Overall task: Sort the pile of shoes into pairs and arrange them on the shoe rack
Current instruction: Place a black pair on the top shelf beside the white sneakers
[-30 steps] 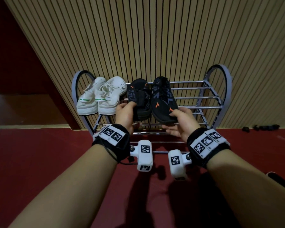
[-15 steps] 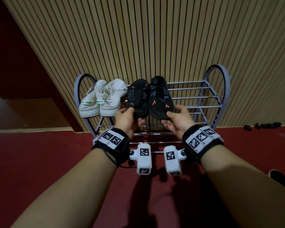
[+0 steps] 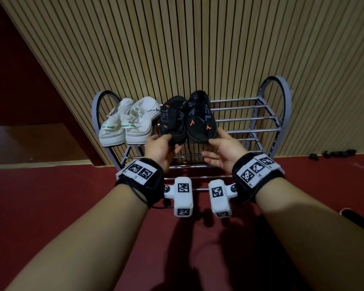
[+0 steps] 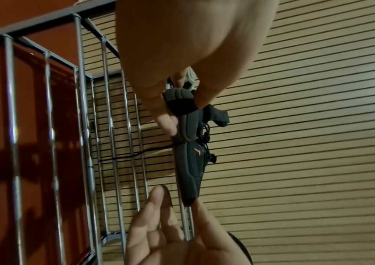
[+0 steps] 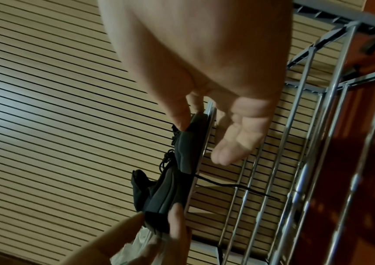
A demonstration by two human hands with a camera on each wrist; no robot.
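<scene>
A pair of black shoes with orange marks lies on the top shelf of the grey wire shoe rack (image 3: 250, 108), to the right of a white sneaker pair (image 3: 126, 122). My left hand (image 3: 162, 145) pinches the near end of the left black shoe (image 3: 172, 118) between thumb and fingers, which the left wrist view confirms: left hand (image 4: 181, 107). My right hand (image 3: 221, 148) is at the near end of the right black shoe (image 3: 200, 118). In the right wrist view its thumb touches the shoe (image 5: 186, 148) while the fingers (image 5: 234, 143) stay straight below the rail.
A slatted wooden wall (image 3: 198, 49) backs the rack. A black lace (image 3: 190, 152) hangs down through the top bars. The lower shelf bars (image 3: 198, 177) sit under my wrists. A dark shoe (image 3: 357, 221) lies on the red floor at the right edge; small dark items (image 3: 334, 153) line the wall.
The black pair has slid back on the top shelf, closer to the white sneakers. My right hand has loosened from a grip to straight fingers. My left hand still pinches its shoe.
</scene>
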